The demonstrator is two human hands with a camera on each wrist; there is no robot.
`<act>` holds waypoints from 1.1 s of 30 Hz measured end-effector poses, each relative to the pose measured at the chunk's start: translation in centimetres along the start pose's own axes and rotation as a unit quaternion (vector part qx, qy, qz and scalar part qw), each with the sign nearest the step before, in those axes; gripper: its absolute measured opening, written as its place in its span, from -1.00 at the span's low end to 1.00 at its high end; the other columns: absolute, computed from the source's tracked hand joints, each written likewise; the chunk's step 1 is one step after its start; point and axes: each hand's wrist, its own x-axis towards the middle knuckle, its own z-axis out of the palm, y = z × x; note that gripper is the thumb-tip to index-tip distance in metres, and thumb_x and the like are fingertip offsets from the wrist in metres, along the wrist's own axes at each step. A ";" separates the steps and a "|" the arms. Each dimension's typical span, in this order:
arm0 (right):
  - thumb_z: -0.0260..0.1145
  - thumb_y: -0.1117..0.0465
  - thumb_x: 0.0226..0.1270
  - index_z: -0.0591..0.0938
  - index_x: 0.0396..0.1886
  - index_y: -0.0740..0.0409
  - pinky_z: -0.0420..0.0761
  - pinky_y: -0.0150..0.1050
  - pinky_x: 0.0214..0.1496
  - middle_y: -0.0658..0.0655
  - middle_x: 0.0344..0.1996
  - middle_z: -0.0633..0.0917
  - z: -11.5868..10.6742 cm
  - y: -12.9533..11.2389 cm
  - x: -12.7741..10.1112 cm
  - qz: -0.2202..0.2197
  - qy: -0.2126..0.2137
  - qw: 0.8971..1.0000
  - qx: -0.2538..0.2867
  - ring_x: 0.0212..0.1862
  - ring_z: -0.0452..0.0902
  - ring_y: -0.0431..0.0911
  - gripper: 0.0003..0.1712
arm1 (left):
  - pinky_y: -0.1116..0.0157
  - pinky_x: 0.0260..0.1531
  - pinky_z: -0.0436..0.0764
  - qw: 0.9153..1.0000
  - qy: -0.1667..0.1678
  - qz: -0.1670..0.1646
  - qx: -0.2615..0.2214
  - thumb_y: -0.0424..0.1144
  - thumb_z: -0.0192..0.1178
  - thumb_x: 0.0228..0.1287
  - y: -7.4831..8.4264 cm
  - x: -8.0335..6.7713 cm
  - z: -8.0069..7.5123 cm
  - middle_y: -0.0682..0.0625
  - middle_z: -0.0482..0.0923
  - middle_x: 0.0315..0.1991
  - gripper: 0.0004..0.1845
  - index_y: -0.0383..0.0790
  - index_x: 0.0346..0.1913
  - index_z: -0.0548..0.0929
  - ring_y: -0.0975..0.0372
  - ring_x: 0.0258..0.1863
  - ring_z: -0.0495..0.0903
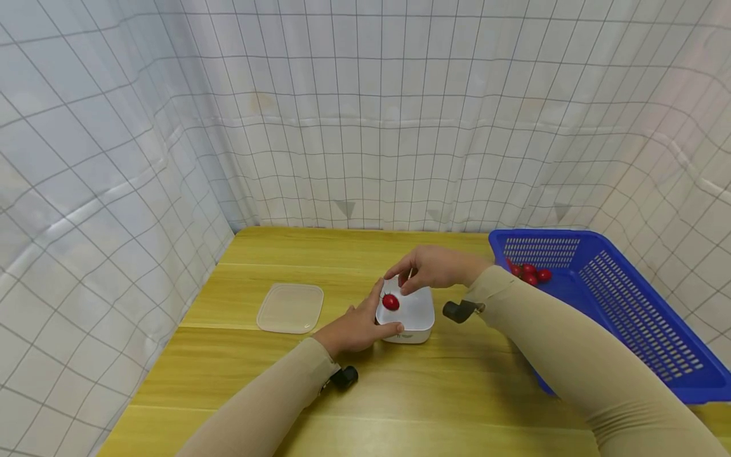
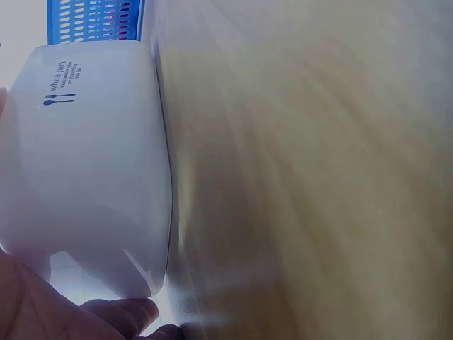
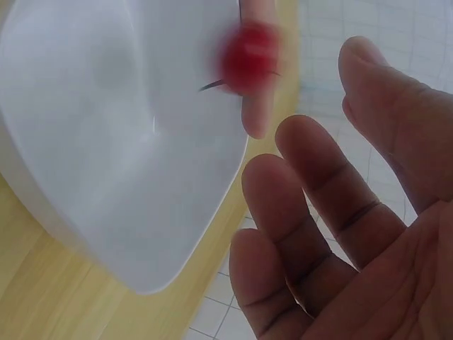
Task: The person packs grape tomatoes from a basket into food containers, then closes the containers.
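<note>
A white square container (image 1: 414,317) stands on the wooden table. My left hand (image 1: 358,327) grips its left side, thumb along the front wall and fingers on the rim. A red cherry tomato (image 1: 391,302) is inside the container by its left edge; in the right wrist view the tomato (image 3: 248,57) is blurred over the white container (image 3: 106,127). My right hand (image 1: 428,270) hovers just above the far rim, and that hand (image 3: 333,234) has its fingers spread and holds nothing. In the left wrist view the container's wall (image 2: 85,177) fills the left, with my left hand (image 2: 42,312) below it.
A clear flat lid (image 1: 290,308) lies on the table left of the container. A blue perforated basket (image 1: 628,304) with a few cherry tomatoes (image 1: 530,274) in its far corner stands at the right. White gridded curtains close in the table's back and left.
</note>
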 end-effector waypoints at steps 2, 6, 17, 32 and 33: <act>0.44 0.18 0.46 0.67 0.38 0.01 0.70 -0.24 0.04 0.03 -0.04 0.80 0.0 0.0 -0.1 -0.006 0.001 1.000 -0.004 -0.03 0.66 -0.15 -0.49 | -0.37 0.60 -0.17 1.000 0.002 -0.001 0.002 0.35 0.16 0.44 -0.1 0.0 0.0 -0.16 -0.08 0.73 0.20 -0.06 0.72 -0.41 -0.06 0.67 0.12; 0.40 0.18 0.49 0.64 0.40 0.04 0.70 -0.22 0.06 0.12 0.02 0.78 -0.2 0.4 -0.5 -0.016 0.012 1.000 0.010 0.01 0.66 -0.14 -0.48 | -0.36 0.61 -0.14 1.000 0.005 -0.006 0.002 0.35 0.17 0.43 -0.1 0.1 0.1 -0.16 -0.09 0.73 0.21 -0.08 0.73 -0.40 -0.05 0.68 0.11; 0.31 0.02 0.58 0.57 0.48 -0.08 0.69 -0.10 -0.09 0.09 0.01 0.79 -4.3 5.0 -6.5 0.098 0.194 0.976 0.033 -0.10 0.67 -0.05 -0.46 | -0.27 0.65 -0.20 1.000 0.011 -0.013 -0.008 0.28 0.20 0.44 0.1 -0.1 0.2 -0.16 -0.03 0.72 0.18 -0.05 0.73 -0.38 -0.04 0.67 0.13; 0.28 -0.04 0.59 0.50 0.49 0.25 0.68 0.20 0.04 0.49 0.16 0.69 -5.3 18.1 -17.9 0.239 0.222 0.945 -0.025 0.09 0.68 0.31 -0.34 | -0.26 0.65 -0.22 1.000 0.014 -0.013 -0.007 0.26 0.19 0.46 0.0 0.0 0.3 -0.18 -0.03 0.72 0.16 -0.04 0.73 -0.37 -0.13 0.65 0.17; 0.29 -0.01 0.59 0.50 0.48 0.28 0.66 0.25 0.08 0.50 0.17 0.68 -5.1 18.7 -18.3 0.242 0.214 0.946 -0.023 0.12 0.66 0.36 -0.35 | -0.27 0.65 -0.20 1.000 0.015 -0.015 -0.008 0.26 0.20 0.45 -0.1 0.0 0.3 -0.19 -0.02 0.72 0.16 -0.04 0.73 -0.37 -0.15 0.65 0.17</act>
